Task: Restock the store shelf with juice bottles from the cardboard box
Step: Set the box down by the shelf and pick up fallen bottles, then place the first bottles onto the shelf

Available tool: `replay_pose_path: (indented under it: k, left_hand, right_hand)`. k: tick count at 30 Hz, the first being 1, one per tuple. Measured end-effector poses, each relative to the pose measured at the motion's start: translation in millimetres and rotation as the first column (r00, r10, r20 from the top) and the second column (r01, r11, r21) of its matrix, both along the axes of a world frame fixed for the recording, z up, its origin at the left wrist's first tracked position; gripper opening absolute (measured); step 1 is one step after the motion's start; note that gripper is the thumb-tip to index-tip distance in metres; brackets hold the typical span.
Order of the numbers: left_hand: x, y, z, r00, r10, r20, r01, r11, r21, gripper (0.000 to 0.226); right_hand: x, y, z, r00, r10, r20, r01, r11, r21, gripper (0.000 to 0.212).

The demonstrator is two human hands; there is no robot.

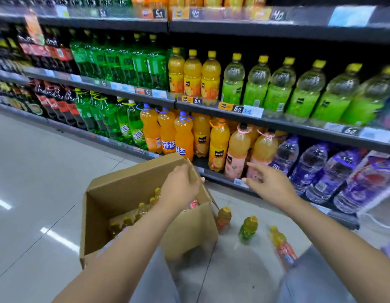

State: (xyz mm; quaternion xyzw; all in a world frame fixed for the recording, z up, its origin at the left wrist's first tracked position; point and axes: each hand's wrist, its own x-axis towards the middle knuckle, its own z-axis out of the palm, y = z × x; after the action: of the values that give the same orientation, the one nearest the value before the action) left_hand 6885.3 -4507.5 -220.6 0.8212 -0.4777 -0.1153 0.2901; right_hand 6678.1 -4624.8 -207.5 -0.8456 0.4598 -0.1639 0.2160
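Bottles (143, 212) fill the cardboard box (190, 232), three more stand on the floor (36, 171); both hands, left hand (181, 189) and right hand (269, 183), hover empty, fingers loose; restocking barely begun.

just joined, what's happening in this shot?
A person is crouched at a drinks aisle beside an open cardboard box holding small yellow-capped bottles. The left hand is over the box at its far flap; the right hand reaches, fingers spread, toward the bottom shelf, holding nothing. Three small bottles are on the floor to the right of the box.
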Motion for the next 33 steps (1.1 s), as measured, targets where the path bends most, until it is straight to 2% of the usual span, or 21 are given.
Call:
replay_pose_path:
  k: [3,6,12,16,22,27,33]
  left_hand:
    - [-36,-17,-7,0.999,-0.046,-0.027,0.047,0.998,0.045,0.052]
    - [-63,-34,-24,0.994,-0.096,-0.046,0.101,0.988,0.120,0.061]
    - [-94,-82,-74,0.980,-0.127,-0.155,0.162,0.958,0.235,0.070]
    - [-105,-117,-125,0.964,-0.013,-0.265,0.097,0.947,0.308,0.077]
    - [-102,-140,-202,0.943,0.197,-0.268,-0.071,0.906,0.418,0.064]
    - [-103,-153,-246,0.903,0.266,-0.337,-0.078,0.873,0.482,0.071]
    - [-107,-160,-282,0.853,0.397,-0.339,-0.187,0.838,0.512,0.069]
  right_hand:
    - [-48,0,-8,0.993,-0.112,0.047,0.109,0.992,0.062,0.054]
    - [-78,0,-29,0.984,-0.178,0.030,0.173,0.977,0.126,0.057]
    - [-88,-21,-91,0.973,-0.229,-0.025,0.227,0.933,0.280,0.066]
    - [-81,-40,-155,0.958,-0.272,-0.092,0.284,0.854,0.436,0.071]
    - [-73,-68,-234,0.943,-0.247,-0.222,0.330,0.771,0.545,0.079]
    - [-67,-80,-274,0.937,-0.223,-0.271,0.344,0.734,0.586,0.084]
    - [-62,-85,-300,0.940,-0.195,-0.281,0.331,0.726,0.603,0.084]
